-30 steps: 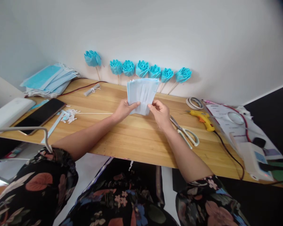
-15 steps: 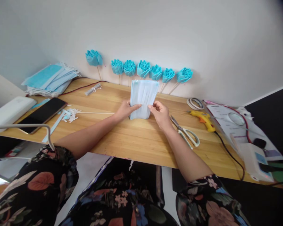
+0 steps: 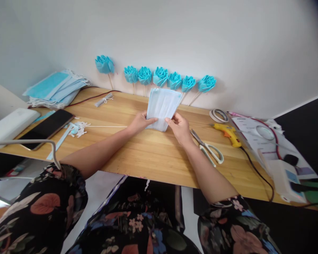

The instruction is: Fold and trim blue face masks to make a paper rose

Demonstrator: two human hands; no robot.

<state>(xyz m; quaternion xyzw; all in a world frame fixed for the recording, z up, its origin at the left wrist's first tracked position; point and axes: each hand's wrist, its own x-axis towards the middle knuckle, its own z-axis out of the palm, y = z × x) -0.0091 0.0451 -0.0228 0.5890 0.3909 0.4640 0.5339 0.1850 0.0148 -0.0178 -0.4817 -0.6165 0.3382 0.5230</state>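
Both my hands hold a stack of pale blue face masks over the middle of the wooden table, its pleated face toward me. My left hand grips the lower left edge, thumb lying on the front. On the lower right, my right hand pinches the stack with its thumb in front; its other fingers are partly hidden behind. No ear loops show on the held masks. Just right of my right hand lie open scissors with white handles.
Several blue flowers on sticks lean against the wall. More face masks are piled at left, near a phone, a white power bank and scraps. At right lie a yellow glue gun, tape rolls and a power strip.
The mask stack has tilted, its top leaning slightly right and its lower edge lifted a little. Both hands keep their hold on it.
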